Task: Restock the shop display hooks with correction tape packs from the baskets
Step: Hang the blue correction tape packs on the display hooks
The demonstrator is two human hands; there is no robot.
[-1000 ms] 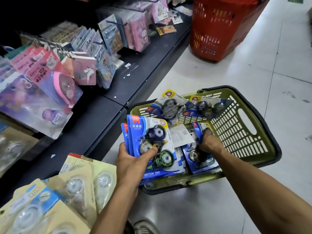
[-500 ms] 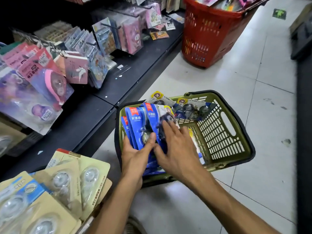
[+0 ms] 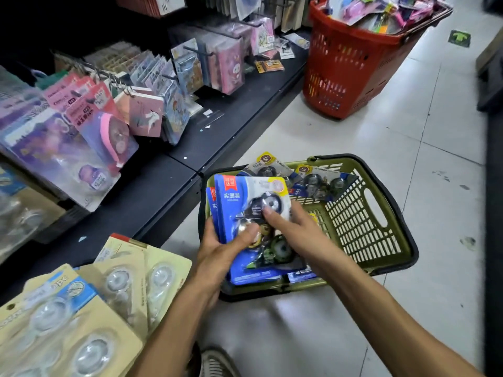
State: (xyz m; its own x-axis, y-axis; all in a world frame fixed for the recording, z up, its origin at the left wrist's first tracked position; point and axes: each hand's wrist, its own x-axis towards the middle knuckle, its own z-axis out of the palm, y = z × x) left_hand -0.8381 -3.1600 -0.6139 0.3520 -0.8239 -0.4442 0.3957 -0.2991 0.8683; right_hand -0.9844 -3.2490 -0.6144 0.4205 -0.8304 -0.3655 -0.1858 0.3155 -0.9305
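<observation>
The left hand [image 3: 217,251] grips a small stack of blue correction tape packs [image 3: 245,210] from the left edge, thumb curled across the front of the top pack, the rest of the fingers hidden behind the stack. The right hand [image 3: 296,229] lies on the face of the same top pack; its fingers [image 3: 272,214] reach over the blister and its thumb presses near the pack's middle, so it pinches the pack against the stack. The stack is held tilted just above the near left corner of the green basket [image 3: 362,213], which sits on the tiled floor [image 3: 381,131]. More blue packs [image 3: 302,276] lie in the basket under the hands, and two dark packs [image 3: 321,183] with yellow badges lean on its far rim.

To the left runs a black shelf [image 3: 152,191]. Over it, display hooks [image 3: 100,74] carry pink and purple packs [image 3: 89,123] and small pink notebooks [image 3: 147,115]. In the near left corner hang cream-backed tape packs [image 3: 119,281] with clear blisters. A red basket [image 3: 353,61], heaped with mixed stationery, stands on the floor well beyond the green one. A shoe [image 3: 217,363] shows at the bottom edge between the forearms
</observation>
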